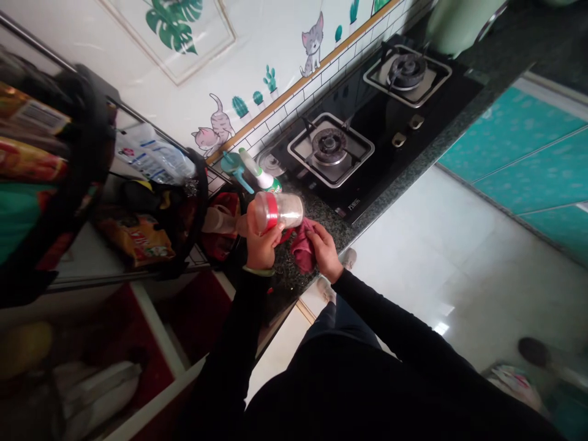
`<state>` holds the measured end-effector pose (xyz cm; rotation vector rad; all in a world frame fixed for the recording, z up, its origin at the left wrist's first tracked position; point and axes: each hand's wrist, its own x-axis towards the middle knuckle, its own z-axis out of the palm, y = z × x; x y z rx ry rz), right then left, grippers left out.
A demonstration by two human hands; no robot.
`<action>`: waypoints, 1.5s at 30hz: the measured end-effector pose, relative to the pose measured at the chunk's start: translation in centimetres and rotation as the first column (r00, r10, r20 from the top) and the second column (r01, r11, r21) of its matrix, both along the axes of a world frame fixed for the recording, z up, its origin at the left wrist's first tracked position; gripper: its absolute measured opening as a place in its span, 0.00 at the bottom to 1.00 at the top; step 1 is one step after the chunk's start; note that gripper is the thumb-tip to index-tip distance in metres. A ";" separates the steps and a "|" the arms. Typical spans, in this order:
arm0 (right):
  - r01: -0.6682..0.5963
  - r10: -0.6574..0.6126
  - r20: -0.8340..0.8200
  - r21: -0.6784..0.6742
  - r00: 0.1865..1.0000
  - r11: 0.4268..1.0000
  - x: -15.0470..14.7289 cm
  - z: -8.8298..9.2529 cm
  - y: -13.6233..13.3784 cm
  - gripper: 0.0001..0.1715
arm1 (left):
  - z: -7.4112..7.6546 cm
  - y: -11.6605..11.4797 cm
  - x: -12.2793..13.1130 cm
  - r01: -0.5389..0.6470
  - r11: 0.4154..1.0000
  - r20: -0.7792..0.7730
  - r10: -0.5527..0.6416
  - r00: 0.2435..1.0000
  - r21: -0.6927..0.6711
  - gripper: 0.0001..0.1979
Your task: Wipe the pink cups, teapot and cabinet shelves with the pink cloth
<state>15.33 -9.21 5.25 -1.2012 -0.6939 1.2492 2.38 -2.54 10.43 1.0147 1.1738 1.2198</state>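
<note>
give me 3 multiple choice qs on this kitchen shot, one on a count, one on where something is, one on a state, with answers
1. how many burners does the gas hob have? a one, b two, c three
2. where is the pink cloth? a on the hob, b on the speckled counter, c on the floor
3. what is the left hand doing with the clear jar? a holding it up off the counter, b standing it on the hob, c dropping it into a bin

1 b, two burners show on the glass top
2 b, it lies there under the right hand
3 a, the hand wraps the jar above the counter
</note>
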 end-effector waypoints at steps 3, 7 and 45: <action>-0.033 0.030 0.065 0.055 0.997 0.998 0.5 2.1 -1.1 0.19 | 0.1 0.5 -0.4 -0.018 1.000 -0.011 0.019 1.000 0.007 0.49; 0.030 -0.136 0.423 0.247 0.896 0.969 0.1 4.8 -1.5 0.23 | -0.9 -0.1 -0.2 0.000 0.999 -0.051 -0.002 0.999 -0.041 0.46; -0.331 -0.119 0.766 0.406 0.632 0.852 -1.8 6.4 3.5 0.23 | -0.4 -2.2 -2.4 -0.164 0.978 0.039 0.170 0.985 -0.130 0.48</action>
